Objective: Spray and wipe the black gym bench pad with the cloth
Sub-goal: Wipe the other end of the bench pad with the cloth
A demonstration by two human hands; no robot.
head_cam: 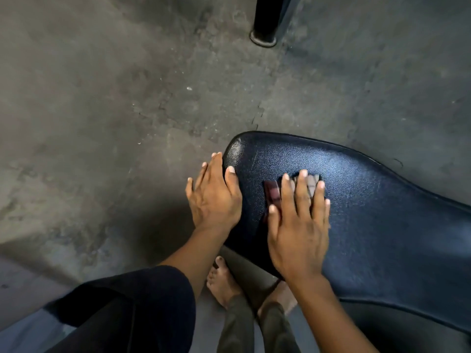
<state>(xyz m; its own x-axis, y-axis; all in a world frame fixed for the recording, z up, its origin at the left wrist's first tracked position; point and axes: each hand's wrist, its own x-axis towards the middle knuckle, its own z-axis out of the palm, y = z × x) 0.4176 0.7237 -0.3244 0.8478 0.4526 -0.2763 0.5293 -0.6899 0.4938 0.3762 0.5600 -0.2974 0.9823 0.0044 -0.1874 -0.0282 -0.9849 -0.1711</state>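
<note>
The black gym bench pad (369,215) fills the lower right, its rounded end pointing up and left. My right hand (298,225) lies flat on the pad with fingers spread, pressing a small dark checked cloth (274,193) that shows only past my fingertips and thumb. My left hand (212,197) rests against the pad's left edge near the rounded end, thumb on top, fingers hanging over the side. No spray bottle is in view.
Grey mottled floor (114,110) surrounds the bench. A black post with a round foot (263,39) stands at the top centre. My bare feet (224,284) and trouser legs are below the pad's near edge.
</note>
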